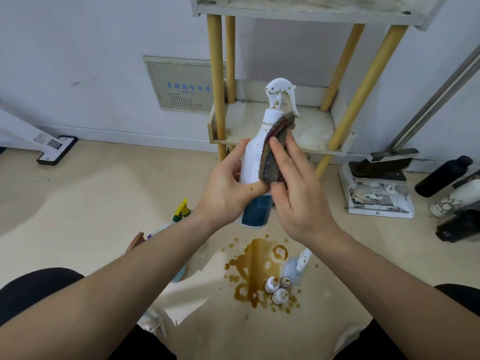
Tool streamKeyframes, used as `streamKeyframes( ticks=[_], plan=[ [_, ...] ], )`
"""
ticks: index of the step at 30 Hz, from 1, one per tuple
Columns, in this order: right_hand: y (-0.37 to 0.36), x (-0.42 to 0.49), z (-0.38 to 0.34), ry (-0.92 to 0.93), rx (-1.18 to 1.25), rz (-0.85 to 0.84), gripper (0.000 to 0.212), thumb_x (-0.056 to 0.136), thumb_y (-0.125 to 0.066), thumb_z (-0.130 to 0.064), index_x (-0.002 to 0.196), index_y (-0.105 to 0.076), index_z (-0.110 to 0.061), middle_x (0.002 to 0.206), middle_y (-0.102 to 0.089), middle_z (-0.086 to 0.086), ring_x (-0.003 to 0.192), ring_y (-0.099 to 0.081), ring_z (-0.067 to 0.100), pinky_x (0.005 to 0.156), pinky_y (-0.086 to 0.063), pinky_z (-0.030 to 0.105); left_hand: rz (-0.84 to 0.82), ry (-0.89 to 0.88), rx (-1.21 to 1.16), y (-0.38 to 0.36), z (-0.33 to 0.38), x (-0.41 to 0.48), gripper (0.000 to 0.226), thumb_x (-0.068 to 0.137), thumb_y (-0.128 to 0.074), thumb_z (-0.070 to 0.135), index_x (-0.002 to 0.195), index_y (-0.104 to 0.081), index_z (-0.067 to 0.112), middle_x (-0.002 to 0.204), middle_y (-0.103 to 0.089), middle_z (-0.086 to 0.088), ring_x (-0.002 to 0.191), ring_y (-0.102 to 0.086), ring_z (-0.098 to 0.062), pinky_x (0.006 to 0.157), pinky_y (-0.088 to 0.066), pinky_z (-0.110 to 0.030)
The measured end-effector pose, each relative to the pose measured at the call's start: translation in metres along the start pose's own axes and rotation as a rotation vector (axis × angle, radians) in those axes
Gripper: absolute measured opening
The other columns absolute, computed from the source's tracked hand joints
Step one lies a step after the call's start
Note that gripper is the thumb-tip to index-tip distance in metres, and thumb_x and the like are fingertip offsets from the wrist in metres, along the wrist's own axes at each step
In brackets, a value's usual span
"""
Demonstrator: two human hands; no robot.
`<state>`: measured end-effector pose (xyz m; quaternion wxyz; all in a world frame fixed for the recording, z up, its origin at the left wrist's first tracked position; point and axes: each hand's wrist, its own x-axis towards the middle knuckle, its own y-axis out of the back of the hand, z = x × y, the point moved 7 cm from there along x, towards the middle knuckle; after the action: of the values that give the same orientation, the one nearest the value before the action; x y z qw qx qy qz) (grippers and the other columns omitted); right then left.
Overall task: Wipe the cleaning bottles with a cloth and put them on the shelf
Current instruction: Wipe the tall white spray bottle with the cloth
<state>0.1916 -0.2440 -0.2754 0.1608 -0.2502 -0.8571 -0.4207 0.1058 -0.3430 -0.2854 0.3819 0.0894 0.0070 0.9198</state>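
Note:
My left hand (228, 188) grips a white spray bottle (255, 157) with a blue lower label, held upright in front of the shelf (272, 141). My right hand (296, 193) presses a dark, stained cloth (274, 154) flat against the bottle's right side, fingers straight along it and the thumb under its lower edge. The bottle's white trigger head points right, above the cloth. On the floor lie a spray bottle with a yellow-green nozzle (181, 210), a pale spray bottle (297, 267) and three small white bottles (276, 289).
A brown spill (255, 266) spreads on the floor under my hands. The shelf's wooden legs (217, 81) stand just behind the bottle. At the right are a white dustpan with brush (376, 193) and dark bottles (441, 175). A mop head (55, 149) lies at the left.

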Motion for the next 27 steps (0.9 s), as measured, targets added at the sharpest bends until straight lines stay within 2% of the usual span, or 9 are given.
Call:
streamKeyframes(
  ticks=[2, 4, 7, 10, 13, 16, 20, 24, 27],
  plan=[
    [0.001, 0.002, -0.006, 0.064, -0.073, -0.004, 0.060, 0.097, -0.038, -0.018, 0.157, -0.034, -0.011, 0.167, -0.019, 0.011, 0.156, -0.013, 0.026, 0.125, -0.021, 0.048, 0.013, -0.028, 0.052, 0.002, 0.003, 0.000, 0.060, 0.080, -0.077, 0.002, 0.129, -0.058, 0.030, 0.102, -0.071, -0.011, 0.096, -0.067, -0.034, 0.084, -0.058, -0.053],
    [0.000, 0.001, -0.015, 0.165, -0.153, -0.013, 0.058, 0.095, -0.040, -0.017, 0.152, -0.042, -0.008, 0.165, -0.026, 0.010, 0.156, -0.011, 0.032, 0.126, -0.020, 0.048, 0.044, -0.064, 0.113, 0.003, 0.006, -0.003, 0.061, 0.080, -0.081, 0.006, 0.129, -0.058, 0.033, 0.099, -0.074, 0.004, 0.092, -0.071, -0.012, 0.079, -0.058, -0.029],
    [-0.002, 0.001, -0.026, 0.256, -0.223, -0.043, 0.055, 0.092, -0.041, -0.017, 0.143, -0.054, -0.003, 0.157, -0.042, 0.011, 0.155, -0.016, 0.032, 0.122, -0.028, 0.053, 0.063, -0.080, 0.184, -0.001, 0.009, -0.007, 0.059, 0.079, -0.082, 0.015, 0.133, -0.059, 0.022, 0.105, -0.073, 0.016, 0.097, -0.068, 0.001, 0.081, -0.050, -0.014],
    [0.009, 0.013, -0.019, 0.230, -0.232, -0.054, 0.056, 0.091, -0.039, -0.017, 0.143, -0.054, -0.002, 0.155, -0.046, 0.011, 0.155, -0.019, 0.029, 0.117, -0.033, 0.057, 0.069, -0.007, 0.112, -0.003, 0.004, -0.007, 0.064, 0.079, -0.085, 0.011, 0.131, -0.055, 0.033, 0.099, -0.076, 0.012, 0.091, -0.070, 0.000, 0.078, -0.055, -0.019],
    [0.019, 0.018, -0.010, 0.220, -0.248, -0.037, 0.056, 0.091, -0.038, -0.017, 0.143, -0.053, -0.003, 0.156, -0.045, 0.009, 0.155, -0.020, 0.028, 0.117, -0.036, 0.053, 0.057, 0.010, 0.101, -0.005, 0.005, -0.005, 0.064, 0.079, -0.086, 0.015, 0.130, -0.056, 0.039, 0.095, -0.078, 0.007, 0.086, -0.074, -0.008, 0.074, -0.060, -0.030],
    [0.018, 0.014, -0.011, 0.183, -0.224, 0.000, 0.055, 0.092, -0.037, -0.017, 0.143, -0.054, -0.004, 0.156, -0.044, 0.008, 0.155, -0.019, 0.026, 0.118, -0.038, 0.047, 0.059, 0.030, 0.092, -0.005, 0.003, -0.004, 0.064, 0.079, -0.086, 0.015, 0.130, -0.056, 0.039, 0.092, -0.077, 0.007, 0.083, -0.073, -0.007, 0.071, -0.058, -0.028],
    [0.009, 0.006, -0.018, 0.276, -0.189, -0.064, 0.051, 0.092, -0.040, -0.014, 0.139, -0.057, -0.001, 0.153, -0.047, 0.012, 0.154, -0.023, 0.029, 0.123, -0.028, 0.040, 0.037, 0.009, 0.036, -0.001, 0.003, -0.003, 0.064, 0.079, -0.084, 0.006, 0.135, -0.057, 0.025, 0.100, -0.078, 0.002, 0.093, -0.074, -0.013, 0.078, -0.060, -0.031],
    [0.018, 0.009, -0.010, 0.286, -0.214, -0.049, 0.052, 0.093, -0.041, -0.012, 0.143, -0.054, -0.003, 0.157, -0.043, 0.011, 0.154, -0.023, 0.028, 0.122, -0.031, 0.041, 0.021, 0.022, -0.027, -0.002, 0.006, -0.005, 0.065, 0.080, -0.084, 0.005, 0.127, -0.056, 0.040, 0.096, -0.078, 0.005, 0.091, -0.074, -0.010, 0.074, -0.059, -0.025],
    [0.025, 0.013, -0.005, 0.255, -0.218, -0.009, 0.054, 0.094, -0.040, -0.010, 0.147, -0.048, -0.001, 0.161, -0.035, 0.012, 0.155, -0.017, 0.030, 0.124, -0.027, 0.040, -0.011, 0.033, -0.049, -0.008, 0.005, -0.006, 0.065, 0.081, -0.084, 0.006, 0.132, -0.057, 0.036, 0.103, -0.078, 0.000, 0.096, -0.074, -0.013, 0.078, -0.060, -0.029]
  ],
)
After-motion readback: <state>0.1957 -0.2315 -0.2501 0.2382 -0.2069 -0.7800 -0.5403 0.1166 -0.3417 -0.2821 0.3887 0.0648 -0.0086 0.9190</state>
